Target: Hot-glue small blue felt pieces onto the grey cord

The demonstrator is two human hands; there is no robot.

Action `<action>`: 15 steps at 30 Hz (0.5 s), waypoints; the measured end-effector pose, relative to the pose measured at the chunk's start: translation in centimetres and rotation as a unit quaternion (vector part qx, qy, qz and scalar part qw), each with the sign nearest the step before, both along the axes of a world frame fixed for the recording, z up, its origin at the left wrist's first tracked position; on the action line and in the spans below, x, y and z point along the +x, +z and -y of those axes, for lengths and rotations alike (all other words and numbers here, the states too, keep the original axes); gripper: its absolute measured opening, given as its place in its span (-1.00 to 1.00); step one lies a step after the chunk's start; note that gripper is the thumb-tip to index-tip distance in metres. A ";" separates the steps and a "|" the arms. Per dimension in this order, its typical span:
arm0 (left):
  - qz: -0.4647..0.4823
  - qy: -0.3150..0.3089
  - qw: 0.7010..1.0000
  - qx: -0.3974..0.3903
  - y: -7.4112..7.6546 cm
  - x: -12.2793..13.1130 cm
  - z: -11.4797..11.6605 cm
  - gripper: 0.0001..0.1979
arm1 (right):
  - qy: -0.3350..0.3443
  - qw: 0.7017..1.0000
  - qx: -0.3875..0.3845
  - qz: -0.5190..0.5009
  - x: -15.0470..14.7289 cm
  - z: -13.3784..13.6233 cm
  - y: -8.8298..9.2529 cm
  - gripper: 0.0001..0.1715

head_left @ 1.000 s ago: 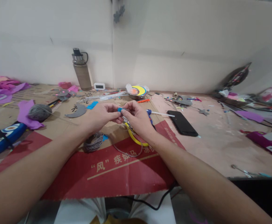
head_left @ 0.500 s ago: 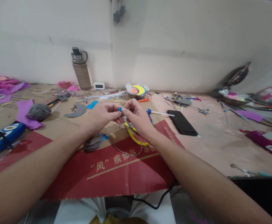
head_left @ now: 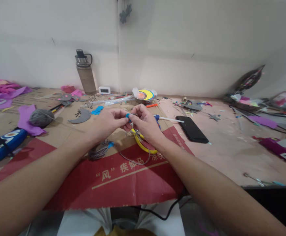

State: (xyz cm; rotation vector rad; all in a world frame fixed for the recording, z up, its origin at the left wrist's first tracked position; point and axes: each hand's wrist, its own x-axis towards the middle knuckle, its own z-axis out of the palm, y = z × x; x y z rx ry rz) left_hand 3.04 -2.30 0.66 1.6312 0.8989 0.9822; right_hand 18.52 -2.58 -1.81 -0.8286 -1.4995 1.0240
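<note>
A small blue piece (head_left: 128,115) is pinched between the fingertips of my left hand (head_left: 110,123) and my right hand (head_left: 143,124), which meet over the cardboard (head_left: 133,183). Both hands are closed on it. Below them, yellow-handled scissors (head_left: 143,146) lie partly hidden by my right hand. A thin grey cord (head_left: 130,160) curves over the red print. Beneath my left wrist sits a bundle of grey yarn (head_left: 99,150), with a blue scrap (head_left: 111,144) beside it. A grey felt moon (head_left: 80,116) and blue felt pieces (head_left: 97,110) lie beyond my left hand.
A black phone (head_left: 191,129) lies to the right, near a glue gun's white stick (head_left: 172,120). Farther back stand a bottle (head_left: 86,77), a small clock (head_left: 104,90) and a bowl (head_left: 145,101). Grey yarn ball (head_left: 41,118) at left; purple device (head_left: 279,149) at right.
Both hands stay together on the blue piece, with only a very slight shift of the fingers. The surroundings look the same.
</note>
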 end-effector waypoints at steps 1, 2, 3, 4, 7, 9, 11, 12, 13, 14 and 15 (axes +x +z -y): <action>0.001 0.001 1.000 -0.001 0.0 0.0 0.0 -0.89 | 0.000 1.000 -0.003 0.000 0.0 0.0 0.0 -0.80; 0.001 0.001 1.000 -0.002 0.0 0.0 0.0 -0.89 | 0.002 1.000 -0.007 0.000 0.0 0.1 0.1 -0.80; 0.000 0.001 1.000 -0.005 0.0 0.0 0.0 -0.89 | 0.003 1.000 -0.011 -0.002 0.0 0.1 0.1 -0.78; 0.000 0.000 1.000 -0.008 -0.1 0.0 0.0 -0.89 | 0.006 1.000 -0.013 -0.005 -0.1 0.1 0.1 -0.77; 0.007 -0.008 1.000 -0.016 -0.2 0.0 -0.1 -0.89 | 0.017 1.000 -0.014 -0.021 -0.1 0.0 0.0 -0.75; 0.015 -0.003 1.000 -0.021 -0.4 0.0 -0.2 -0.89 | 0.028 0.999 -0.014 -0.032 0.0 -0.1 -0.1 -0.76; 0.022 0.006 0.999 -0.025 -0.5 -0.1 -0.3 -0.90 | 0.039 0.998 -0.018 -0.040 0.0 -0.1 -0.2 -0.77; 0.025 0.010 0.999 -0.026 -0.5 -0.1 -0.3 -0.89 | 0.044 0.998 -0.022 -0.043 0.0 -0.2 -0.2 -0.78; 0.026 0.014 0.999 -0.027 -0.5 -0.1 -0.3 -0.89 | 0.048 0.997 -0.026 -0.046 0.1 -0.2 -0.2 -0.78; 0.026 0.019 0.999 -0.028 -0.4 -0.2 -0.3 -0.88 | 0.053 0.997 -0.031 -0.048 0.1 -0.2 -0.2 -0.77; 0.024 0.025 0.999 -0.029 -0.4 -0.2 -0.3 -0.87 | 0.056 0.996 -0.034 -0.052 0.1 -0.1 -0.2 -0.77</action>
